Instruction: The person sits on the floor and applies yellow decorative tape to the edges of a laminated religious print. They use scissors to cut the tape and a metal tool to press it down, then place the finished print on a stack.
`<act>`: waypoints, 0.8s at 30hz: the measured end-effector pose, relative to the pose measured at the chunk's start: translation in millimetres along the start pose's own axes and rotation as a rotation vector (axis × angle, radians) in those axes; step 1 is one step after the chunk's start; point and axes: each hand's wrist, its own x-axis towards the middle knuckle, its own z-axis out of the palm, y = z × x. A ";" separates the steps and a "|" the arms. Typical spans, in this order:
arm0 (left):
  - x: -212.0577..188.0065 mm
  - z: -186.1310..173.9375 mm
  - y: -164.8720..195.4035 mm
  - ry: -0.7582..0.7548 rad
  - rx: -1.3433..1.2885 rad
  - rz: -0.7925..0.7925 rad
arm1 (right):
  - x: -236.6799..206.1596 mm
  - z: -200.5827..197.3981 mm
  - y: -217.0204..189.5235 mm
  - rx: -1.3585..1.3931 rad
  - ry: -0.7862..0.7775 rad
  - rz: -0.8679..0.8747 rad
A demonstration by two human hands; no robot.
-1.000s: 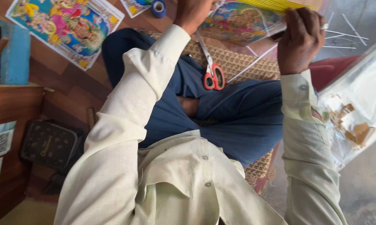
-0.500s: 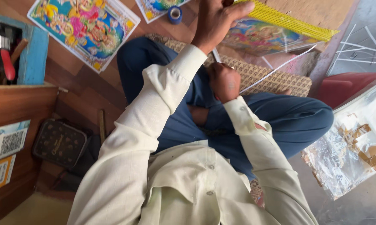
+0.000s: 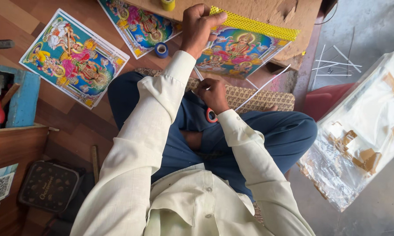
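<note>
Sitting cross-legged on a woven mat [image 3: 258, 98], the person works over their own lap, so everything in use lies within arm's reach. Nearest the camera, the right hand [image 3: 212, 94] rests just above the knee, fingers curled closed around what looks like the end of a thin white strip [image 3: 266, 85] that runs away to the right; the exact pinch is hidden by the knuckles. Just below that hand, the red-orange handle of a pair of scissors [image 3: 211, 116] lies on the blue trouser leg, parked where it can be picked up without stretching.

Farther out, the left hand [image 3: 199, 28] is raised and clenched on the near-left corner of a colourful printed picture [image 3: 238, 52], thumb on top, holding the sheet up off the floor and tilted toward the person. A yellow dotted border strip [image 3: 258, 24] runs along the picture's far edge, which seems to explain why the sheet is held taut.

On the wooden floor to the left lie two more prints of the same kind [image 3: 72, 57], flat and apart from the work, with a small roll of blue tape [image 3: 161, 50] between them and the lap. A yellow tape roll [image 3: 167, 4] stands on the board at the top. At the right, a clear plastic bag of scraps [image 3: 363, 140] sits on the grey floor.
</note>
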 end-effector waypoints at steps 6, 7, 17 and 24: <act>-12.0 12.7 14.4 0.026 -0.082 -0.101 | -3.5 12.5 2.5 -0.598 -0.036 -0.131; -17.4 13.5 16.8 0.012 -0.085 -0.097 | -4.0 14.4 -0.6 -0.599 -0.054 -0.105; -61.1 13.9 24.3 -0.074 -0.146 -0.140 | -42.8 -88.3 -88.7 -0.327 0.688 -0.576; -90.6 6.2 23.5 -0.081 -0.119 -0.053 | -16.2 -212.3 -134.3 -0.607 0.294 -0.529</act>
